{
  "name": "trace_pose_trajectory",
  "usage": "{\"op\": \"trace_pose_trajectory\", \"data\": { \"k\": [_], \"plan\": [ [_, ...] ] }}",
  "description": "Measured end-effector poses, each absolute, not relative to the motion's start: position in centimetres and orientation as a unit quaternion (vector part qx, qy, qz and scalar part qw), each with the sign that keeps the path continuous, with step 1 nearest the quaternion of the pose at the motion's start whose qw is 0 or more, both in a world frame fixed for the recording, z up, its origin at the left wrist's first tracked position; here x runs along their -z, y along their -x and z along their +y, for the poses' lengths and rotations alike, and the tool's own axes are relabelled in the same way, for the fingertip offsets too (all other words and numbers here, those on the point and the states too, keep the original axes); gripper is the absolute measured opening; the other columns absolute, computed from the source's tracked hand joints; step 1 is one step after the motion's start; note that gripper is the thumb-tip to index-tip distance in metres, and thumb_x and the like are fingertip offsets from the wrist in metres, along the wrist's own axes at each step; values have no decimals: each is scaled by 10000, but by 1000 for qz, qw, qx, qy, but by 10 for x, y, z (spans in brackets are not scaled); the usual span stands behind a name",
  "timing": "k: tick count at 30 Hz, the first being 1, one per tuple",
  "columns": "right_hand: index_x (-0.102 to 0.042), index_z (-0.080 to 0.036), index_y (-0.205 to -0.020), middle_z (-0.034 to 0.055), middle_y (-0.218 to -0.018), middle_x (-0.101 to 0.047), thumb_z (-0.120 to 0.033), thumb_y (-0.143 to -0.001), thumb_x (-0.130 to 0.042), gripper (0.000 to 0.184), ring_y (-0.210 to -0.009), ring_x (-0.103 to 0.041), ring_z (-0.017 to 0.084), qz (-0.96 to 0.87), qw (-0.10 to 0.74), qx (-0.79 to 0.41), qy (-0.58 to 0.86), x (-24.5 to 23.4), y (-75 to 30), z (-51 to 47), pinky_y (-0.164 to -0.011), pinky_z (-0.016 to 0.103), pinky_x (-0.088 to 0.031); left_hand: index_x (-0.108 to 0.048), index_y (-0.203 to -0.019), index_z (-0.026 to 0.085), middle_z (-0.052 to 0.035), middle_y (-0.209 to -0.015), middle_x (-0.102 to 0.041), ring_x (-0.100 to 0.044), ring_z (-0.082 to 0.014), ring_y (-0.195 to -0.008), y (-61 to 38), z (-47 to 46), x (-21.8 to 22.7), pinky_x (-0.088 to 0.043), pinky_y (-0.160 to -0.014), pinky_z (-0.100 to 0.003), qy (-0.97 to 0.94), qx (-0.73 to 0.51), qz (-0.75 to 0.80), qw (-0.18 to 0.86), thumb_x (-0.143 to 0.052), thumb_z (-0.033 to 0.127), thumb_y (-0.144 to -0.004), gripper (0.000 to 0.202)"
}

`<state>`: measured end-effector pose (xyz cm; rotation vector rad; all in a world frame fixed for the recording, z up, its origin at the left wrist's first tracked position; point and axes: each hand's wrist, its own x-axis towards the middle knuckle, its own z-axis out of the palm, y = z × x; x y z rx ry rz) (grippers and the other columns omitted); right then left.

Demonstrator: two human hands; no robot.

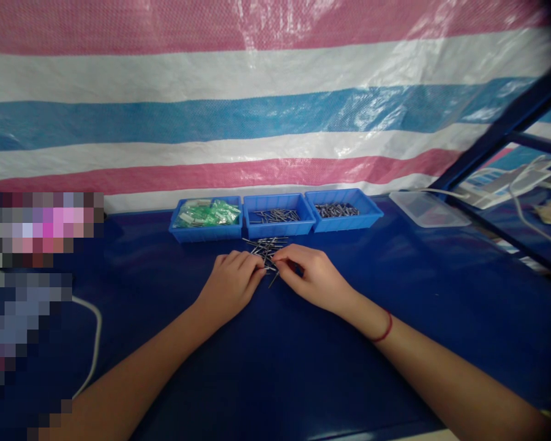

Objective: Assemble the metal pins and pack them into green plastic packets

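A loose pile of thin dark metal rods (267, 246) lies on the blue table in front of the middle bin. At the pile's left edge is my left hand (235, 275), its thumb and fingers pinched together; what they hold is too small to make out. My right hand (313, 275) is on the pile's right side, thumb and forefinger closed on a thin metal rod (273, 280) that slants downward. Similar rods (278, 215) lie in the middle blue bin (280, 229). Smaller metal pieces (336, 210) fill part of the right blue bin (349, 223).
Bagged green and white pieces (207, 212) sit in the left blue bin (206, 233). A clear plastic lid (429, 209) lies right of the bins, near a dark blue frame (500, 122). A white cable (96, 331) curves at the left. A striped sheet (211, 122) hangs behind.
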<state>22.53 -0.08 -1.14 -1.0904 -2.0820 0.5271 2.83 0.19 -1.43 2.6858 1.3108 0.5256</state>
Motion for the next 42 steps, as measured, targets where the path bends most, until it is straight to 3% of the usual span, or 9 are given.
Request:
{"op": "trace_pose_trajectory", "data": {
  "k": [6, 11, 16, 19, 24, 33, 42],
  "plan": [
    [-641, -192, -912, 52, -832, -641, -217, -914, -483, 160, -781, -588, 171, -831, 339, -212, 387, 10, -225, -3, -728, 305, -460, -594, -955, 198, -32, -953, -659, -599, -171, -916, -28, 1, 15, -400, -848, -328, -864, -310, 384, 101, -500, 221, -925, 101],
    [-643, -190, -847, 45, -794, -633, -226, -914, -489, 172, -748, -583, 166, -833, 340, -242, 363, 6, -223, -4, -708, 299, -449, -586, -981, 190, -31, -903, -642, -612, -149, -843, -31, -1, 17, -471, -782, -281, -807, -380, 399, 210, -542, 205, -885, 107],
    [-627, -191, -764, 29, -736, -624, -244, -925, -481, 224, -699, -573, 150, -818, 350, -276, 364, 6, -221, -4, -686, 289, -439, -460, -1191, 203, -21, -911, -668, -652, -140, -794, -34, -1, 21, -512, -775, -289, -711, -439, 430, 341, -573, 245, -857, 356],
    [-635, -194, -768, 29, -741, -629, -260, -924, -487, 225, -698, -571, 146, -805, 362, -292, 370, 7, -220, -4, -657, 277, -434, -525, -1105, 200, -16, -864, -672, -665, -146, -770, -33, 0, 22, -526, -727, -275, -678, -433, 432, 407, -554, 309, -874, 257],
    [-645, -195, -776, 20, -719, -614, -272, -915, -504, 212, -657, -545, 134, -793, 370, -300, 380, 7, -220, -5, -611, 262, -414, -593, -950, 186, -2, -784, -652, -646, -136, -708, -31, 1, 20, -506, -673, -249, -674, -438, 444, 397, -567, 333, -869, 170],
    [-677, -204, -884, 35, -794, -656, -285, -905, -516, 182, -676, -573, 140, -770, 387, -317, 396, 9, -219, -6, -595, 265, -436, -618, -932, 188, -9, -799, -648, -625, -134, -697, -31, -1, 19, -500, -662, -247, -698, -432, 440, 363, -571, 315, -867, 150],
    [-689, -223, -902, 51, -849, -668, -282, -843, -602, 121, -704, -611, 154, -718, 470, -280, 430, 5, -221, -8, -541, 263, -458, -629, -918, 189, -22, -822, -657, -611, -142, -722, -31, 1, 17, -487, -656, -245, -731, -401, 442, 331, -553, 303, -877, 143]
  ]
}}
